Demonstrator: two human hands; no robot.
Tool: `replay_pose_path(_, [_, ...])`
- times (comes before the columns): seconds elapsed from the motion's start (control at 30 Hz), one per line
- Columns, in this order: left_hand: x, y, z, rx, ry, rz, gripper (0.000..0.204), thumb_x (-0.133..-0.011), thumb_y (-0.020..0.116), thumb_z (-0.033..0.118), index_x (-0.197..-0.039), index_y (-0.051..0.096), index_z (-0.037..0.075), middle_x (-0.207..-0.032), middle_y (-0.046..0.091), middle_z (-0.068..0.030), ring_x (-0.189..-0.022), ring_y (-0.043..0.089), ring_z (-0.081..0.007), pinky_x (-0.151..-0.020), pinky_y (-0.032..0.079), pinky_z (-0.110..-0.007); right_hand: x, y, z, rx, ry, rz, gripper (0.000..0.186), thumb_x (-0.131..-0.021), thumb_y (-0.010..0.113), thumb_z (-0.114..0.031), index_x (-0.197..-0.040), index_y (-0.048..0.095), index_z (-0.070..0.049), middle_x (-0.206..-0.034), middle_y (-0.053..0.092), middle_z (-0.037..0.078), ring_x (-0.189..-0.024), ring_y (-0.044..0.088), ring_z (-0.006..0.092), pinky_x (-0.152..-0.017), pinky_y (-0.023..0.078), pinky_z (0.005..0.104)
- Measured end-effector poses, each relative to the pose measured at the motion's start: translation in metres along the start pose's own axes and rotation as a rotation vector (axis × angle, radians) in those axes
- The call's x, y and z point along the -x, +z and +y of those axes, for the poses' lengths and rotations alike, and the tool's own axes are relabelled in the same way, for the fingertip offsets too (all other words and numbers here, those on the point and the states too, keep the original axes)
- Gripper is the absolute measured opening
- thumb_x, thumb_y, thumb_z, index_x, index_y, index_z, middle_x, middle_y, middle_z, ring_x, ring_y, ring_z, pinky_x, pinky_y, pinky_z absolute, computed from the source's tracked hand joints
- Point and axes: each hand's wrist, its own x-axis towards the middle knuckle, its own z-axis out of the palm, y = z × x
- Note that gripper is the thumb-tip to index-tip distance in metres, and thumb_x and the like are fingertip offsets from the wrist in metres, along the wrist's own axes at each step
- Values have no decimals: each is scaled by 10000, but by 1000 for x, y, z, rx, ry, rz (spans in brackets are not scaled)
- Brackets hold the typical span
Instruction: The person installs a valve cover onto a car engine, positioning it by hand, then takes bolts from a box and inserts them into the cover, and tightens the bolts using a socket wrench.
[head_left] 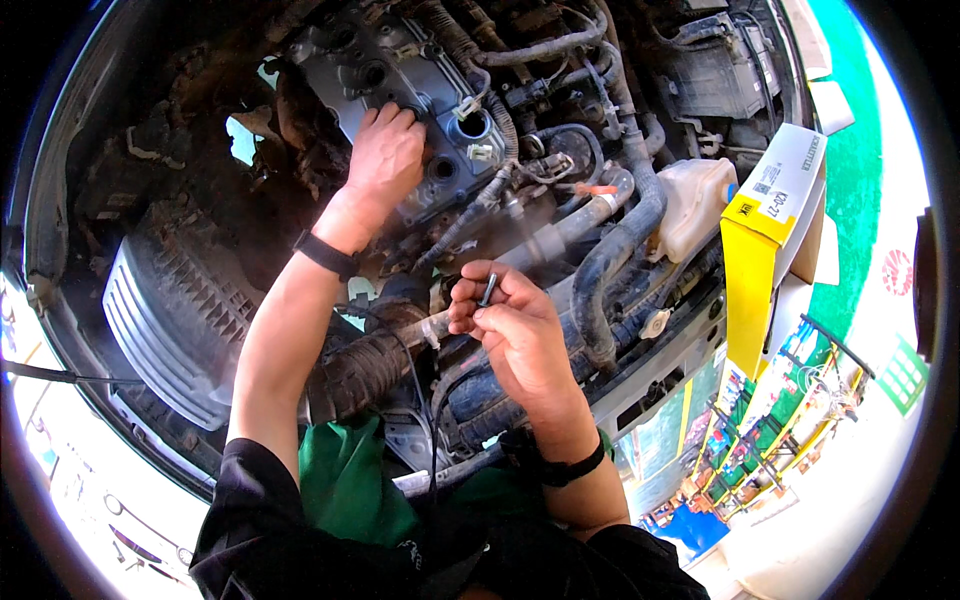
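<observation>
My left hand [387, 160] rests on the grey valve cover [425, 80] of an engine, fingers curled down near its round wells; anything between the fingertips is hidden. My right hand [505, 335] is raised below and right of the cover, palm partly up, holding a small slim metal bolt [488, 290] between thumb and fingers. Behind that hand run a silver pipe [540, 242] and a thick black hose [640, 210].
A yellow-and-white box [750, 290] sits at the right edge of the engine bay, beside a translucent reservoir [690, 200] and below a battery [715, 75]. A ribbed airbox [160, 335] is at the left. A rack of tools [760, 440] stands beyond the car.
</observation>
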Motion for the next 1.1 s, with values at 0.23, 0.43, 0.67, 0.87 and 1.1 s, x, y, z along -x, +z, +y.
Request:
replay_pose_path(0.23, [1,-5,3,84,-39,-10,119,-751,689,132,-842,655,62,-913,607,-81,-991,567,-295,-879,463,-420,1,-1,-3,-4,-13,24,424,-845,450,119,-1246,529,9,-1063,624,101,-880,638,186,-802,534,334])
replay_pose_path(0.43, [3,3,-2,9,-22,-84,108,-778,670,160,-836,664,69,-913,616,-79,-983,574,-294,-890,458,-414,1,2,0,2,-2,14,428,-843,450,120,-1248,528,7,-1064,622,100,-877,637,181,-799,535,336])
replay_pose_path(0.67, [-2,-2,3,-19,20,-139,98,-782,626,142,-831,665,66,-902,623,-100,-976,580,-303,-872,452,-417,0,-1,0,13,-8,16,435,-837,449,123,-1249,526,6,-1069,615,98,-884,633,174,-798,535,333])
replay_pose_path(0.87, [-7,2,0,-85,72,-196,90,-755,627,139,-802,670,76,-883,634,-95,-964,587,-292,-853,446,-405,0,3,1,32,8,30,441,-829,439,127,-1247,519,11,-1062,611,99,-887,631,170,-799,534,331])
replay_pose_path(1.1, [-6,7,2,4,107,-15,98,-723,663,124,-807,666,73,-881,630,-89,-965,592,-284,-855,451,-397,2,2,2,40,0,26,441,-828,437,125,-1246,518,9,-1061,609,96,-890,631,165,-804,533,325])
